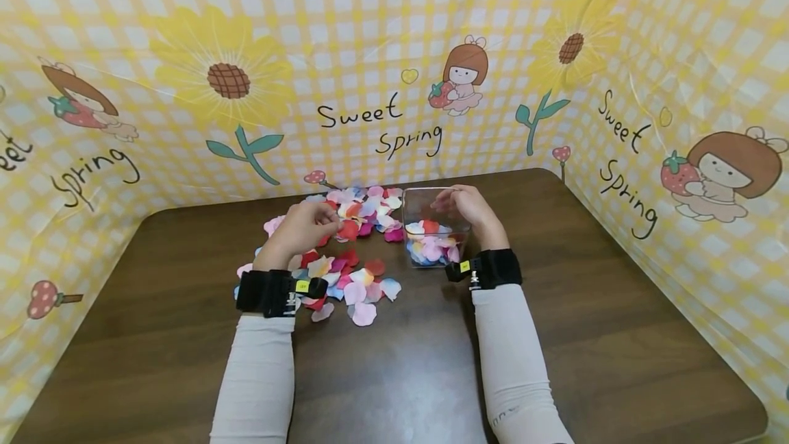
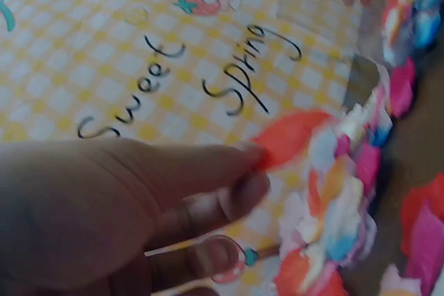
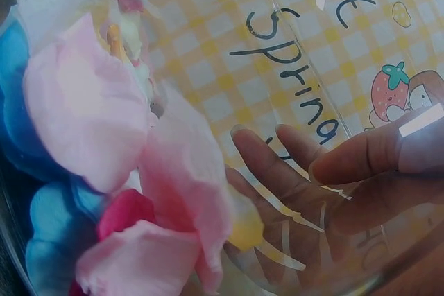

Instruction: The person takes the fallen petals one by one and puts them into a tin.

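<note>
My left hand is above the loose petals, its thumb and forefinger pinching a red petal. A clear plastic box stands to the right of the petals. Inside its lower part lie mixed artificial petals in pink, blue, white and red. My right hand is at the far right corner of this box, its fingers relaxed and partly bent. The right wrist view shows those fingers through the clear wall, beside pink petals.
A back pile of petals lies left of the box, and a nearer scatter spreads across the brown wooden table. Yellow checked cloth with printed flowers and lettering rises behind the table and along its sides.
</note>
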Demonstrator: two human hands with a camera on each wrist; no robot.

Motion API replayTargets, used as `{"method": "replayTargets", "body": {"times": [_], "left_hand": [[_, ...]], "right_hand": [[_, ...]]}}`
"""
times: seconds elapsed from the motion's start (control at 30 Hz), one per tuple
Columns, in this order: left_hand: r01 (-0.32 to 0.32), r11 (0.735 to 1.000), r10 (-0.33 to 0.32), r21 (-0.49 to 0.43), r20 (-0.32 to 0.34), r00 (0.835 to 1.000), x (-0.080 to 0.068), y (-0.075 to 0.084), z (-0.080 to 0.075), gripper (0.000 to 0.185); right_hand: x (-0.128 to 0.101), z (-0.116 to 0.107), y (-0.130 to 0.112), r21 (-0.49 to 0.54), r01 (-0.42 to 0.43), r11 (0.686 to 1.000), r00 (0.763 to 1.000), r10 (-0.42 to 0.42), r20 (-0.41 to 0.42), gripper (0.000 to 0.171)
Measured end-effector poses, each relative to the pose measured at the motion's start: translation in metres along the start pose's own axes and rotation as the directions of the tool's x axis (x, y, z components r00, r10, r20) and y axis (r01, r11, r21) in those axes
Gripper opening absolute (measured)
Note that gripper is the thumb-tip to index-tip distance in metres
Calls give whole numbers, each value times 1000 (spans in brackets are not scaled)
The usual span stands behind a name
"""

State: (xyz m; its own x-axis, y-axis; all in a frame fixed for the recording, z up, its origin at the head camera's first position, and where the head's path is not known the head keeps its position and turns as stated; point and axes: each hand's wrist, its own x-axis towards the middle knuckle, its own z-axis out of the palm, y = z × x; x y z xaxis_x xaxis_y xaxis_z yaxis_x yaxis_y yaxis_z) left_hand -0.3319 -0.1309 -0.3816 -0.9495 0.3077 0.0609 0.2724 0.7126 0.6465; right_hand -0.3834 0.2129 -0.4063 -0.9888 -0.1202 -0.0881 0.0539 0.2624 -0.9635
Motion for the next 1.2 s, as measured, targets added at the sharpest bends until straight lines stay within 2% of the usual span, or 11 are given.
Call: {"method": "replayTargets", "body": {"times": [0.1, 0.2, 0.3, 0.43, 0.53, 0.63, 0.77, 1.0, 1.1, 1.2], "left_hand": [[-41, 998, 39, -39, -62, 997, -1, 11, 0, 15], [-94, 993, 85, -74, -120, 989, -1, 28, 2, 15], [-160, 982, 139, -95, -199, 970, -1, 47, 10, 15], [-225, 966, 182, -124, -291, 939, 2, 71, 31, 13], [-257, 955, 205, -148, -294, 933, 5, 85, 46, 13], [-277, 946, 231, -165, -252, 940, 8, 92, 55, 17], [-254, 954, 215, -161, -224, 951, 7, 88, 52, 24], [-156, 983, 134, -93, -211, 968, 1, 55, 21, 27], [-67, 997, 62, -34, -144, 988, -1, 41, 9, 26], [52, 998, -51, 37, -22, 998, -1, 27, 6, 27]], "right_hand": [[0, 0, 1, -1, 3, 1000, 1000, -3, -2, 40], [0, 0, 2, -5, 10, 1000, 1000, -10, -6, 40], [1, 1, 2, -9, 14, 1000, 1000, -14, -1, 41], [0, 1, 2, -14, 10, 1000, 1000, -9, 17, 42], [0, 1, 2, -7, 11, 1000, 1000, -11, 22, 42], [0, 1, 1, 1, 17, 1000, 1000, -17, 14, 42], [0, 1, 2, -2, 16, 1000, 1000, -16, 12, 42], [-1, 3, 3, -15, 19, 1000, 1000, -18, 18, 42], [-1, 2, 2, -18, 20, 1000, 1000, -20, 13, 42], [-1, 0, 1, -17, 19, 1000, 1000, -19, 4, 42]]}}
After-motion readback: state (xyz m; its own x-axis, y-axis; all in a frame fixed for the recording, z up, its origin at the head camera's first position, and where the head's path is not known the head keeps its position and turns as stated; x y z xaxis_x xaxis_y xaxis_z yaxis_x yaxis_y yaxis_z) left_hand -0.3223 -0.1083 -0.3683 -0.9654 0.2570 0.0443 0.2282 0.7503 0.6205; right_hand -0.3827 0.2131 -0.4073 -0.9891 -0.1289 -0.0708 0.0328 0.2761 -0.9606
